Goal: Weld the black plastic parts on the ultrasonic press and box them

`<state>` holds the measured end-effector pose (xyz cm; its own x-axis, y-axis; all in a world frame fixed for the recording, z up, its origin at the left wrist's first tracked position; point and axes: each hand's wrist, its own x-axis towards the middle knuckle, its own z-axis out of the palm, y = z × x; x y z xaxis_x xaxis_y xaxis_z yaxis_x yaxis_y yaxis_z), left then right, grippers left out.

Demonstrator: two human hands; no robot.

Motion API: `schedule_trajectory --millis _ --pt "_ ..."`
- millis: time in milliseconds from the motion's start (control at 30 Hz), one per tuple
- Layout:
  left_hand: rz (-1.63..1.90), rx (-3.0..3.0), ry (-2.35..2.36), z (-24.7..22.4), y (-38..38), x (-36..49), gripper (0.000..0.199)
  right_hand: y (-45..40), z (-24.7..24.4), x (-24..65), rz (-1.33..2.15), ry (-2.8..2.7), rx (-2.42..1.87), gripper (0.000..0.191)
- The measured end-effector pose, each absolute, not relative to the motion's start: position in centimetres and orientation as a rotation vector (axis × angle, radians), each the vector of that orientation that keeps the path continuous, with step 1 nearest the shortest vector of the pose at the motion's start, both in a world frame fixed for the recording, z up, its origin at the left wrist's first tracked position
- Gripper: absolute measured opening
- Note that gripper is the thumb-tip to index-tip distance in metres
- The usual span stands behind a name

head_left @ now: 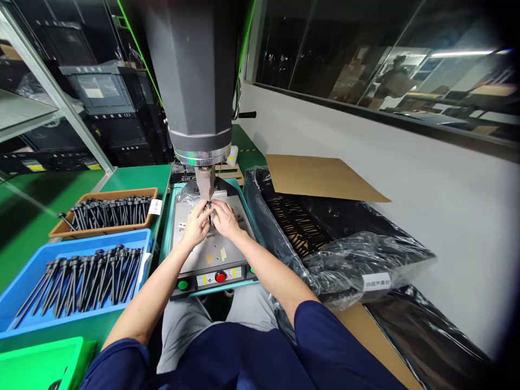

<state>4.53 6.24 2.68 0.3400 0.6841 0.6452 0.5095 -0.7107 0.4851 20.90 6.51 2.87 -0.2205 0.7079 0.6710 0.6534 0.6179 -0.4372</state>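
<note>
— Where was the small dark part [210,208]?

— At the fingertips of both hands, directly beneath the machine's metal horn [205,181], over the steel plate [199,259]. The left hand [196,227] and right hand [225,218] met there, fingers partly curled, tips drawn in around it. Fingers hid much of the part; how firmly either hand gripped could not be told.

— How much room was there?

— Little above, where the horn's tip hung just over the fingertips. Bare plate lay between the wrists, reaching down to the front panel [219,277]. Left of the machine, a brown tray [108,230] and a blue tray [152,244] lined the green table [140,177], their right ends near its edge. Black plastic wrap [280,254] crowded the machine's right side, below a cardboard sheet [325,176]; a pale wall [345,130] rose beyond.

— And the count?

— One horn, one red button [220,277], two green buttons [182,284], the right one partly covered by a forearm, and two tape scraps [223,253] on the plate. Two trays held long black parts [97,276], overlapping too densely to number. One bright green bin [44,363] sat at the lower left, and one white label [376,281] marked the wrap. Behind the window, one blurred person [396,78] appeared.
</note>
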Motion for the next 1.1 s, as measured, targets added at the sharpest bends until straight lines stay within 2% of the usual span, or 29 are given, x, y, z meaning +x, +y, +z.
schedule_trajectory --millis 167,467,700,867,967,1033,1100 --pt "1.331 2.449 1.197 2.8 6.0 4.5 0.039 6.8 3.5 20.7 0.101 -1.894 -1.076 0.044" --pt "1.336 2.531 1.208 3.9 5.3 4.3 0.027 6.7 4.0 20.5 0.054 -1.878 -1.052 0.048" --pt "1.471 2.413 1.353 5.1 0.3 2.6 0.02 1.7 4.4 23.7 -0.052 -1.728 -1.048 0.036" --pt "1.516 1.936 1.834 -1.5 -6.8 -1.2 0.028 -4.0 -1.9 28.3 0.007 -1.682 -1.309 0.034" --pt "1.301 1.705 2.056 -7.0 -10.2 -3.3 0.051 -6.8 -7.2 30.2 0.034 -1.705 -1.493 0.044" --pt "1.179 1.608 2.027 -9.6 -11.5 -4.2 0.066 -8.2 -10.0 31.1 0.072 -1.75 -1.561 0.053" --pt "1.124 1.555 1.957 -11.1 -11.9 -4.9 0.072 -9.0 -11.8 31.9 0.132 -1.808 -1.584 0.058"
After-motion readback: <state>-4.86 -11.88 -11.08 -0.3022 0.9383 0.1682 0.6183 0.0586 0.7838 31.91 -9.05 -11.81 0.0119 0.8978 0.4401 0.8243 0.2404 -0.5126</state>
